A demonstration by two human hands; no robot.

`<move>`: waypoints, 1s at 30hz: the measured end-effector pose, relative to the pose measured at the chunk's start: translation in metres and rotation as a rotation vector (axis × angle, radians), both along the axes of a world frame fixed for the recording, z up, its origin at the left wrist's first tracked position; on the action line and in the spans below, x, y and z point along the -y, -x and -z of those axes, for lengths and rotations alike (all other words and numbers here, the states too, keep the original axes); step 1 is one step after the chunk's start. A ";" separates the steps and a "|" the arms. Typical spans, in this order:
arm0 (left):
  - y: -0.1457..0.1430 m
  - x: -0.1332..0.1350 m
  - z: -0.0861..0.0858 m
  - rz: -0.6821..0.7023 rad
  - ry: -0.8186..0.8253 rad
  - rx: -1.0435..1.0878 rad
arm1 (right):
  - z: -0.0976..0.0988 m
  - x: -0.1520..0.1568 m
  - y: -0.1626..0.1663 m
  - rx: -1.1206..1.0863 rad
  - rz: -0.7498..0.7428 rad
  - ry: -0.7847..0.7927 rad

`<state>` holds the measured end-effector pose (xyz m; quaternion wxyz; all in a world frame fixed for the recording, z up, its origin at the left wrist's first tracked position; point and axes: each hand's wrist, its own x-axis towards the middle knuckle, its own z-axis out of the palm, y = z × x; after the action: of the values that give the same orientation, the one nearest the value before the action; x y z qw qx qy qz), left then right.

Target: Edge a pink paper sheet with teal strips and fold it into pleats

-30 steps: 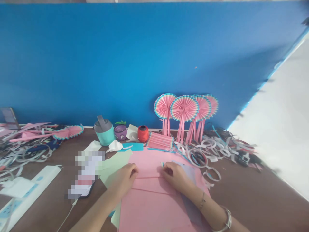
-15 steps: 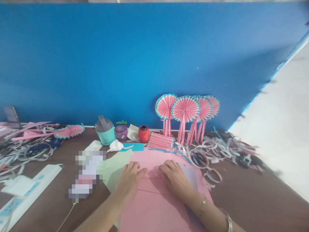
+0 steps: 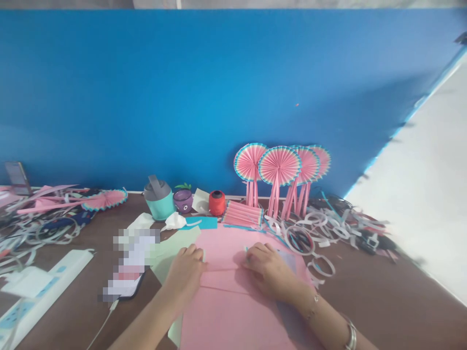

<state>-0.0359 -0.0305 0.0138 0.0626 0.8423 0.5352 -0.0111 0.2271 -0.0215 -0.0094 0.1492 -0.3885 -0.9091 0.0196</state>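
Note:
Several pink sheets of paper (image 3: 237, 316) lie in front of me, with a crosswise fold line and a narrow folded band between my hands. My left hand (image 3: 187, 266) has its fingers curled around the left end of the band. At the right end, my right hand (image 3: 268, 267) grips the same paper with bent fingers, its thumb hidden in part. Small pale-teal edges show at both fingertips. Under the pink paper, a light green sheet (image 3: 166, 257) sticks out to the left and a greyish-blue sheet (image 3: 288, 260) to the right.
Pink round paper fans (image 3: 279, 165) lean on the blue partition (image 3: 164, 87). Before them lies a pleated pink piece (image 3: 242, 214), beside a red spool (image 3: 217, 203). Paper strips (image 3: 317, 223) are heaped right. A teal cup (image 3: 159, 200), phone (image 3: 136, 287) and power strip (image 3: 47, 291) stand left.
My left hand has shifted slightly left and its thumb has drawn in from stretched out to the paper's end. My right hand has moved a little right, its fingers now curled on the paper.

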 end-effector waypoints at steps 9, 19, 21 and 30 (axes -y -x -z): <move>0.012 -0.004 0.006 -0.273 -0.448 0.591 | 0.005 -0.002 -0.002 -0.266 0.072 -0.051; -0.025 0.011 0.006 -0.294 0.499 1.198 | 0.001 0.009 0.013 -0.543 -0.013 -0.032; -0.030 0.012 0.007 -0.293 0.488 1.282 | 0.002 0.011 0.015 -0.437 -0.080 -0.157; -0.027 0.013 0.019 -0.290 0.013 1.044 | -0.001 0.017 0.023 -0.192 -0.190 -0.073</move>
<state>-0.0087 -0.0436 -0.0048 0.3264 0.6529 0.5437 0.4143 0.2045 -0.0386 -0.0086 0.2470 -0.2913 -0.9234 0.0378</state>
